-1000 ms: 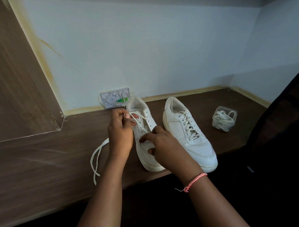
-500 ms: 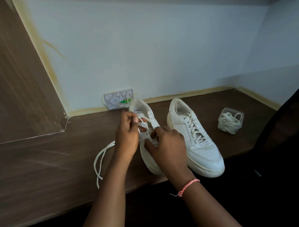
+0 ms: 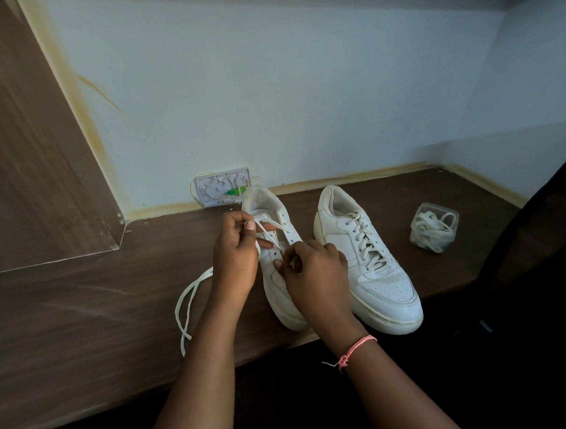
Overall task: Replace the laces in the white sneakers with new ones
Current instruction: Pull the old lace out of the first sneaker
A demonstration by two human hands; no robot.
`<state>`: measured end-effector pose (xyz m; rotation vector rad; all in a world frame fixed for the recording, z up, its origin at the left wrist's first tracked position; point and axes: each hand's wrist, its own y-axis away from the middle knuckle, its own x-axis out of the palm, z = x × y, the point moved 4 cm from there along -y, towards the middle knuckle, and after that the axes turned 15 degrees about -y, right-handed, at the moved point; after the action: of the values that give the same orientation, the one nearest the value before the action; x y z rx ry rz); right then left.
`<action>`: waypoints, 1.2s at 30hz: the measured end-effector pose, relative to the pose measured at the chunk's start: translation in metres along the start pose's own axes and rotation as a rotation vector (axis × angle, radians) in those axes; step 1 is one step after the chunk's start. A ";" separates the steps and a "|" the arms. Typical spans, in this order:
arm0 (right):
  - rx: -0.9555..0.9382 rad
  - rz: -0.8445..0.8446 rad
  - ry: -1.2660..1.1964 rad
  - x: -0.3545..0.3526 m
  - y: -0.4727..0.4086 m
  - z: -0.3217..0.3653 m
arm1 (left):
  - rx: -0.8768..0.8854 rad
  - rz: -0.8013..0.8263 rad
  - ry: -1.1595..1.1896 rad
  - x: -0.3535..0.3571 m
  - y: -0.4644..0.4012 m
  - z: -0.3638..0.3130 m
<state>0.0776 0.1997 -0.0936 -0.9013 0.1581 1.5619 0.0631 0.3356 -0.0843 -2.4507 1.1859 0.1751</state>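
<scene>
Two white sneakers stand side by side on the brown wooden desk [image 3: 84,307], toes toward me. The left sneaker [image 3: 277,221] has most eyelets bare, with one white lace [image 3: 273,234] crossing its tongue. My left hand [image 3: 234,249] pinches that lace near the shoe's upper eyelets. My right hand [image 3: 313,268] sits over the lower eyelets and pinches the lace there; its fingers hide the exact spot. The lace's loose ends [image 3: 190,302] trail left across the desk. The right sneaker [image 3: 368,262] is fully laced.
A small clear plastic box [image 3: 434,227] stuffed with white laces sits at the right of the desk. A white socket plate [image 3: 222,191] with a green part is on the wall behind the shoes. The desk's front edge runs under my forearms.
My right hand has moved up from the toe area to the lower eyelets and now pinches the lace. My left hand keeps hold of the lace near the top.
</scene>
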 end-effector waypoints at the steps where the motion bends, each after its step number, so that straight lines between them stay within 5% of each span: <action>1: -0.003 0.013 0.017 -0.001 0.000 0.000 | -0.001 -0.006 -0.002 -0.001 0.000 0.000; 7: 0.022 0.088 0.030 -0.007 -0.003 0.002 | -0.001 -0.025 0.013 -0.003 0.001 0.000; 18: -0.131 -0.092 0.214 0.005 0.005 0.015 | -0.128 -0.153 -0.139 -0.012 -0.003 0.009; 30: -0.125 -0.022 0.279 -0.001 0.001 0.017 | -0.191 -0.270 -0.054 -0.022 0.000 -0.001; 36: -0.115 -0.043 0.283 0.001 0.004 0.020 | -0.314 -0.222 0.186 -0.012 0.000 0.000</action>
<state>0.0655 0.2111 -0.0819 -1.2080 0.2502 1.4091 0.0559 0.3439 -0.0805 -2.9080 1.0106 0.0735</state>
